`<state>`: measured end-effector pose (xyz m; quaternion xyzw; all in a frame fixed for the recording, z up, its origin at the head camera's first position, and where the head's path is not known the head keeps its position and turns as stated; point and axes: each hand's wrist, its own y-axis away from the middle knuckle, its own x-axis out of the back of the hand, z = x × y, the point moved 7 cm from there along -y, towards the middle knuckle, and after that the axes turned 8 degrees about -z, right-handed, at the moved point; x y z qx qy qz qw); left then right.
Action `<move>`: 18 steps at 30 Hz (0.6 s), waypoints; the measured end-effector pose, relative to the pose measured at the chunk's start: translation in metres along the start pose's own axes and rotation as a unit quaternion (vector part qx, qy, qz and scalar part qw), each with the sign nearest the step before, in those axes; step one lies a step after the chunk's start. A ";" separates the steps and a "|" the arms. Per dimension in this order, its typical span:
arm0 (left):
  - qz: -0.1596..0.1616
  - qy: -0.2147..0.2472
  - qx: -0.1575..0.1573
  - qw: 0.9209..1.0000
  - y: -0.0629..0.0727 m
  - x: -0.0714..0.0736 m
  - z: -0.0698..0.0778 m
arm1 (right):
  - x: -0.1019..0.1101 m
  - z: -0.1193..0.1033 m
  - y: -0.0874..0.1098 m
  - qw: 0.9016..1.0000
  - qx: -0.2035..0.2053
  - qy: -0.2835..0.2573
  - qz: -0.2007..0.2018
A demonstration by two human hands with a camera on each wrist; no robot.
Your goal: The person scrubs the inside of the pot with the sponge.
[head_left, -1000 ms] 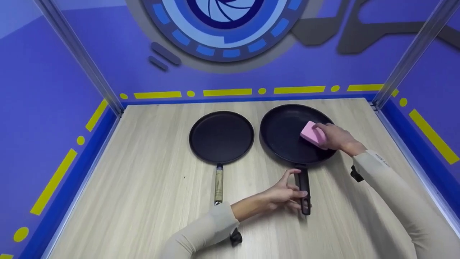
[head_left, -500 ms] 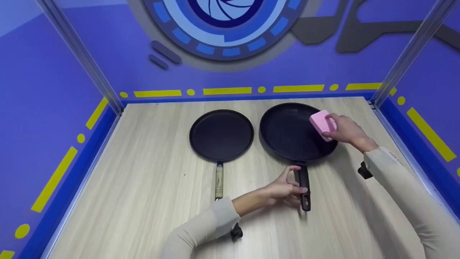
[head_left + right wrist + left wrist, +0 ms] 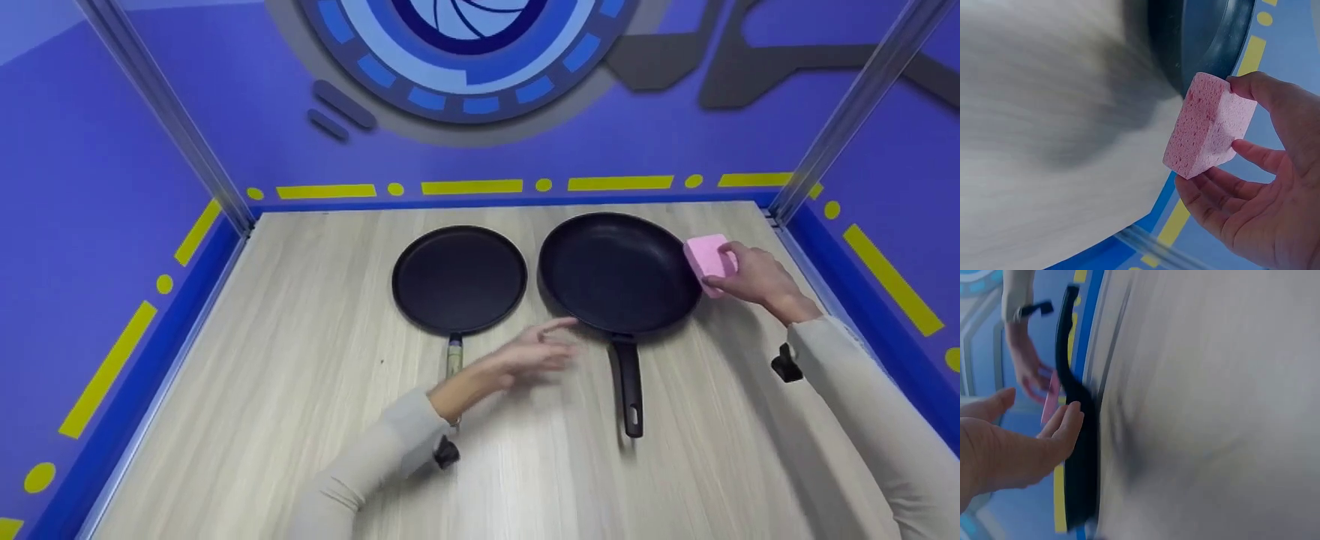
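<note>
A deep black frying pan (image 3: 619, 274) lies on the table, its black handle (image 3: 628, 390) pointing toward me. Just off the pan's right rim, my right hand (image 3: 761, 277) pinches a pink sponge (image 3: 707, 262) between thumb and fingers. In the right wrist view the porous sponge (image 3: 1207, 126) hangs above the table beside the pan. My left hand (image 3: 529, 356), blurred, has its fingers extended left of the pan's handle and holds nothing. From the left wrist view, the same hand (image 3: 1022, 447) shows loose fingers in front of the pan's dark side (image 3: 1081, 478).
Left of the pan lies a flat black griddle pan (image 3: 460, 279); its wooden handle (image 3: 454, 356) is partly covered by my left arm. Blue printed walls (image 3: 480, 169) with yellow marks enclose the wooden table (image 3: 300, 337) at the back and both sides.
My left hand has let go of the frying pan's handle and moved left. My right hand has carried the sponge from inside the pan out past its right rim.
</note>
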<state>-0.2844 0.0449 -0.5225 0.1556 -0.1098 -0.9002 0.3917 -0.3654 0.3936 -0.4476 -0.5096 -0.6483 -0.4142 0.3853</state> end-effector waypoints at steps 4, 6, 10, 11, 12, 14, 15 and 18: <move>0.042 -0.080 -0.032 0.995 0.014 0.053 0.026 | 0.001 0.012 0.004 1.000 -0.013 -0.001 -0.009; 0.079 -0.135 -0.055 0.986 0.021 0.079 0.040 | 0.001 0.018 0.006 1.000 -0.021 -0.007 -0.016; 0.149 -0.195 -0.085 0.966 0.040 0.123 0.061 | 0.000 0.031 0.009 0.999 -0.036 -0.019 -0.025; 0.166 -0.207 -0.095 0.959 0.045 0.133 0.065 | -0.001 0.034 0.010 0.999 -0.039 -0.021 -0.027; 0.181 -0.218 -0.104 0.953 0.049 0.141 0.069 | -0.001 0.037 0.011 0.998 -0.043 -0.022 -0.028; 0.213 -0.242 -0.127 0.938 0.059 0.157 0.074 | -0.004 0.043 0.013 0.998 -0.053 -0.024 -0.035; 0.229 -0.264 -0.146 0.925 0.063 0.164 0.077 | -0.006 0.045 0.014 0.997 -0.058 -0.025 -0.039; 0.285 -0.350 -0.181 0.874 0.078 0.187 0.085 | -0.011 0.052 0.018 0.995 -0.075 -0.033 -0.055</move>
